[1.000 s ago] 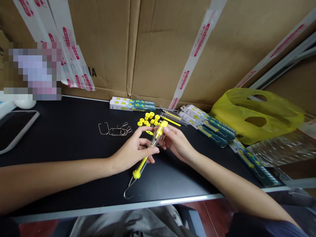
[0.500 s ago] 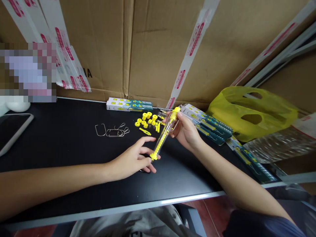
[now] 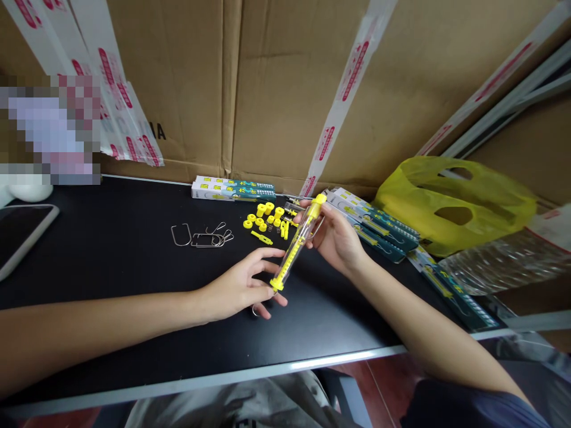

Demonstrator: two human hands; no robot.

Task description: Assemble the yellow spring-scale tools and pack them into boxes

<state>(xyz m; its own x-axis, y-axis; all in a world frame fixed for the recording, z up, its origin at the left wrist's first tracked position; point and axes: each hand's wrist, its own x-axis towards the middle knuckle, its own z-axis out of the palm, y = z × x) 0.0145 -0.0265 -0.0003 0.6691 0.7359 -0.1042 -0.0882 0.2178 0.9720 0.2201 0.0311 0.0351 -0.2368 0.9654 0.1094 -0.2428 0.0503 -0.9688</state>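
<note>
My right hand grips the upper part of a clear tube spring scale with yellow caps at both ends, holding it tilted above the black table. My left hand is at the tube's lower yellow cap, its fingertips pinched on the metal hook that hangs from that end. Just behind the hands lie several loose yellow caps and small parts. To their left is a cluster of bent wire hooks.
Flat printed boxes and several packaged scales lie along the back and right. A yellow plastic bag and clear bags sit at the right. A tablet is at the left edge. Taped cardboard cartons wall the back.
My right hand has lifted the scale up and to the right. My left hand has slid from the tube's middle down to its lower end and the hook.
</note>
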